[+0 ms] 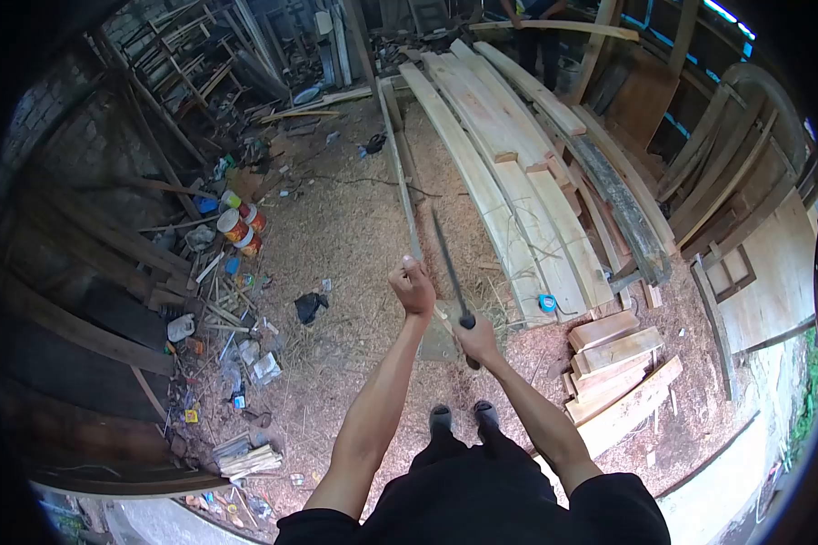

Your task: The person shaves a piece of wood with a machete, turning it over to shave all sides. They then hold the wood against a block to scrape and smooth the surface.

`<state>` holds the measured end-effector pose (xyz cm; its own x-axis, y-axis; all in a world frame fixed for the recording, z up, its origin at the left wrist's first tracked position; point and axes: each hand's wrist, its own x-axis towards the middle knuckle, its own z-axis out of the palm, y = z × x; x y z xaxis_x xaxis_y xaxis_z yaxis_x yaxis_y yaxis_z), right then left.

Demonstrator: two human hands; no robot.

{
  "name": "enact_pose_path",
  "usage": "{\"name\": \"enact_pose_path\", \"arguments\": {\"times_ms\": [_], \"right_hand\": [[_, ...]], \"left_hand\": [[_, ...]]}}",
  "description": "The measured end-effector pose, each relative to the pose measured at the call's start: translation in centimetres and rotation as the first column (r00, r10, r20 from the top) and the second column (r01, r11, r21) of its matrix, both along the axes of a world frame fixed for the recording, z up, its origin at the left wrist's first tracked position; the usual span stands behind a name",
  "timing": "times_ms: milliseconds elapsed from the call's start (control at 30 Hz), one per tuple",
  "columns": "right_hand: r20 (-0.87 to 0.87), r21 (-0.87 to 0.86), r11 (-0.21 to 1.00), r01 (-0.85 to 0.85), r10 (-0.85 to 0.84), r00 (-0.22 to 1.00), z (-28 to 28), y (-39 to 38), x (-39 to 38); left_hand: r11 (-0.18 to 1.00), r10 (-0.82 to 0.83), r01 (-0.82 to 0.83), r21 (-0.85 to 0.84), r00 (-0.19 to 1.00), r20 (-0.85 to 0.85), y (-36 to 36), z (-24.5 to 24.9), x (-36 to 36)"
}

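My left hand [413,286] is closed around the near part of a long, narrow wooden strip [396,163] that runs away from me across the floor. A short pale bit of wood shows just below that hand. In my right hand [475,341] is a machete [447,259], gripped by its dark handle. Its long dark blade points up and away from me, to the right of the strip. The blade and the strip look apart. My feet in dark sandals [440,420] stand on the sawdust-covered floor below both hands.
Long planks [473,173] lie to the right, with a blue tape measure [547,302] on their near end. Short wood blocks [609,350] are stacked closer. Paint cans [234,225] and scraps line the left. A black plastic bag [310,307] lies mid-floor. Another person [538,45] stands at the back.
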<state>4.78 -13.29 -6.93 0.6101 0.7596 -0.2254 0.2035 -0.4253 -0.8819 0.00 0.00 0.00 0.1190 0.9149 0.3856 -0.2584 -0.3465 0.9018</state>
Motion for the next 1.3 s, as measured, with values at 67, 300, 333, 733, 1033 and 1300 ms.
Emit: {"name": "enact_pose_path", "arguments": {"times_ms": [67,300,333,733,1033,1300], "right_hand": [[0.056,0.194,0.973,0.121,-0.134,0.989,2.3,0.4,-0.9],[-0.196,-0.241,0.970,-0.022,-0.027,0.980,-8.6,-3.8,-2.0],[-0.236,-0.235,0.971,-0.032,-0.025,0.971,-8.0,-4.1,-2.1],[-0.114,0.290,0.955,0.055,-0.022,0.993,2.2,-1.6,0.7],[-0.249,-0.373,0.911,-0.176,0.084,0.965,-8.5,-5.7,-0.1],[0.018,-0.361,0.907,-0.216,0.239,0.971,-9.7,-5.1,-0.6]], "left_hand": [[0.999,-0.006,0.007,0.035,1.000,-0.012,-0.3,0.7,-0.7],[0.991,0.133,-0.131,0.028,0.988,-0.082,-1.3,-0.9,0.5],[0.996,0.075,-0.071,0.048,0.995,-0.067,-1.5,-0.9,0.1],[0.997,0.072,-0.070,0.024,0.991,-0.113,-3.1,-0.4,-0.4],[0.992,0.126,-0.126,0.016,0.992,0.011,-2.2,-0.8,-0.9],[0.991,0.122,-0.120,-0.056,0.992,0.030,-0.4,-1.2,-2.4]]}}
